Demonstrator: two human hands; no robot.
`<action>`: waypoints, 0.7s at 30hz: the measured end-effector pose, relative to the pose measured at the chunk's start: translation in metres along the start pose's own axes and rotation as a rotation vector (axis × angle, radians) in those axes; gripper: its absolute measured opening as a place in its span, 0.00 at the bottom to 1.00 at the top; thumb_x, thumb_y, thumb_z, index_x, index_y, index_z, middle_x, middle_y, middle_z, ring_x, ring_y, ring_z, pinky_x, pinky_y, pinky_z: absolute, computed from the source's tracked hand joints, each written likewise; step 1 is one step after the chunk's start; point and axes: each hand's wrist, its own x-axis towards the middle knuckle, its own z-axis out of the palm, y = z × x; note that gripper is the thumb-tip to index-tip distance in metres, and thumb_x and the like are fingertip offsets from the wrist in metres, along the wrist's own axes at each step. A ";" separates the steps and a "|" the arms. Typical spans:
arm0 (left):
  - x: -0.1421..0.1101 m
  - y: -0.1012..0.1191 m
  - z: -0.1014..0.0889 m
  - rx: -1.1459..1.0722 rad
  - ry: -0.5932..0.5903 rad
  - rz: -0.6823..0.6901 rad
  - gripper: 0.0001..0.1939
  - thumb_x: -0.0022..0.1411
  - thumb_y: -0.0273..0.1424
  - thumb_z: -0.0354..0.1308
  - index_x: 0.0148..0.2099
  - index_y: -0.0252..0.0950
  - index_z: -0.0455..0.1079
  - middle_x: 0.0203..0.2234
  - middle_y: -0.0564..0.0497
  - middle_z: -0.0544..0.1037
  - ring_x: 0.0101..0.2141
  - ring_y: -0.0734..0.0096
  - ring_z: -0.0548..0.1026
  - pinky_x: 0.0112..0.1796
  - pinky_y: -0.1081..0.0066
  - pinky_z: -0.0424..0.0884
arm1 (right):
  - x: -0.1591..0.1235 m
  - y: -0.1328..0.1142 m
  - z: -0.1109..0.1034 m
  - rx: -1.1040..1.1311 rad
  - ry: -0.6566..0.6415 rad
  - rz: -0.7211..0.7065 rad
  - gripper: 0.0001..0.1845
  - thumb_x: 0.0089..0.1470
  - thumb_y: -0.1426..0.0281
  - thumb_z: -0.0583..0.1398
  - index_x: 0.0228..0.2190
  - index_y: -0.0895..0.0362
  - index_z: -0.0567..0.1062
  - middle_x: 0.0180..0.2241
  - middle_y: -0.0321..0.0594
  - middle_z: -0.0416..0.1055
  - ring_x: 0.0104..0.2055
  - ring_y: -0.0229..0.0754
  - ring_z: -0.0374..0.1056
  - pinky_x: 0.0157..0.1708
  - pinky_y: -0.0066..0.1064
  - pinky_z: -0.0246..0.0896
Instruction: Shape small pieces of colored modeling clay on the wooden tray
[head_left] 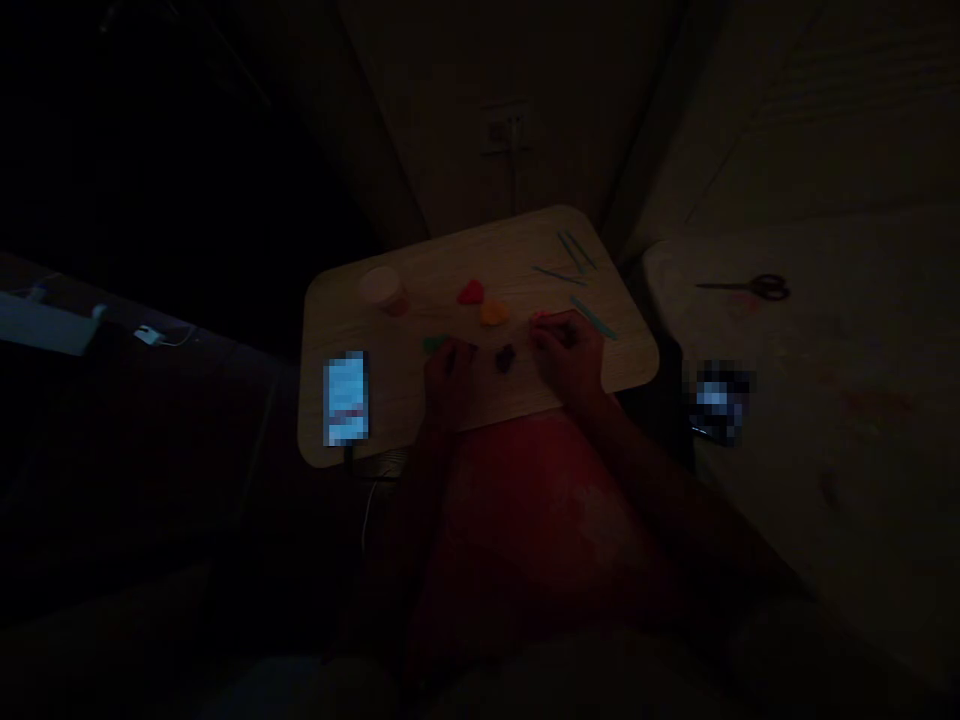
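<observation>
The picture is very dark. My right hand [568, 350] is closed in a pinch at the right side of a small wooden table [420, 400], with a small pinkish-red piece [537, 320] at its fingertips. My left hand [451, 378] rests on the tabletop, its fingers bent and apart. Just beyond it lies a green lump [433, 344], touching or very close to the fingers. Between the hands sits a dark lump [505, 357]. Farther back are a yellow-orange lump [493, 312] and a red lump [471, 292], side by side; they look like modelling clay.
A pale round-lidded tub [382, 290] stands at the back left, with a lit phone [346, 398] in front. Several thin bluish-green sticks [576, 252] lie at the back right. Scissors [750, 287] and another lit device [718, 402] lie on the surface to the right.
</observation>
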 end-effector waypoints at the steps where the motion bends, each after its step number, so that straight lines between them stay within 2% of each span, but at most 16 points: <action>1: 0.000 0.001 0.000 0.002 -0.002 0.003 0.20 0.67 0.47 0.58 0.29 0.37 0.67 0.23 0.54 0.68 0.27 0.72 0.67 0.31 0.72 0.66 | 0.000 0.000 0.001 0.014 0.012 0.015 0.13 0.46 0.61 0.72 0.30 0.52 0.75 0.36 0.37 0.78 0.36 0.40 0.75 0.33 0.32 0.74; 3: 0.000 0.000 0.000 0.001 -0.002 0.002 0.20 0.67 0.47 0.58 0.29 0.37 0.68 0.23 0.54 0.68 0.27 0.72 0.67 0.32 0.72 0.66 | 0.000 0.000 0.001 0.029 0.034 0.047 0.15 0.45 0.60 0.72 0.28 0.52 0.74 0.35 0.36 0.78 0.32 0.38 0.72 0.28 0.29 0.70; 6: 0.000 -0.004 0.001 -0.009 0.005 -0.001 0.20 0.68 0.47 0.58 0.30 0.37 0.68 0.24 0.54 0.69 0.28 0.73 0.67 0.32 0.72 0.66 | -0.001 -0.002 0.001 0.018 0.043 0.072 0.12 0.52 0.59 0.69 0.28 0.53 0.76 0.31 0.35 0.76 0.24 0.34 0.66 0.22 0.27 0.62; 10: 0.001 -0.009 0.002 -0.019 0.013 -0.008 0.20 0.67 0.47 0.58 0.30 0.37 0.69 0.24 0.54 0.70 0.28 0.73 0.67 0.33 0.73 0.66 | -0.002 -0.008 -0.001 -0.063 0.014 0.063 0.15 0.60 0.57 0.63 0.29 0.54 0.80 0.22 0.33 0.70 0.22 0.36 0.64 0.22 0.29 0.60; 12: 0.001 -0.010 0.002 -0.024 0.013 -0.016 0.20 0.67 0.47 0.58 0.29 0.37 0.68 0.24 0.54 0.69 0.28 0.73 0.67 0.33 0.73 0.66 | -0.002 -0.008 -0.003 -0.106 -0.003 0.050 0.16 0.61 0.56 0.61 0.30 0.54 0.81 0.21 0.33 0.69 0.21 0.36 0.64 0.22 0.29 0.61; 15: 0.000 -0.008 0.001 -0.011 0.017 -0.003 0.19 0.67 0.46 0.58 0.29 0.38 0.68 0.24 0.54 0.69 0.28 0.73 0.67 0.32 0.72 0.65 | 0.001 -0.005 -0.004 -0.144 -0.005 -0.023 0.14 0.60 0.56 0.62 0.36 0.52 0.83 0.31 0.37 0.76 0.25 0.37 0.67 0.27 0.31 0.66; 17: -0.001 -0.006 0.001 0.005 0.010 0.006 0.19 0.68 0.45 0.58 0.30 0.38 0.68 0.24 0.53 0.69 0.28 0.72 0.67 0.33 0.72 0.66 | 0.002 0.000 -0.005 -0.156 0.006 -0.079 0.14 0.59 0.57 0.63 0.40 0.51 0.83 0.39 0.40 0.78 0.34 0.40 0.72 0.34 0.33 0.71; 19: -0.001 -0.003 0.000 0.004 0.007 0.006 0.18 0.68 0.45 0.57 0.30 0.38 0.68 0.25 0.53 0.70 0.29 0.72 0.67 0.33 0.72 0.66 | 0.003 0.005 -0.006 -0.133 0.002 -0.077 0.17 0.60 0.56 0.62 0.46 0.50 0.81 0.43 0.42 0.78 0.42 0.44 0.74 0.39 0.36 0.73; 21: -0.001 -0.002 0.001 -0.001 0.001 0.000 0.19 0.68 0.45 0.57 0.30 0.37 0.68 0.25 0.53 0.70 0.29 0.72 0.67 0.33 0.72 0.66 | 0.004 0.007 -0.006 -0.074 0.003 -0.043 0.19 0.61 0.55 0.61 0.49 0.50 0.79 0.43 0.43 0.78 0.41 0.44 0.75 0.37 0.37 0.75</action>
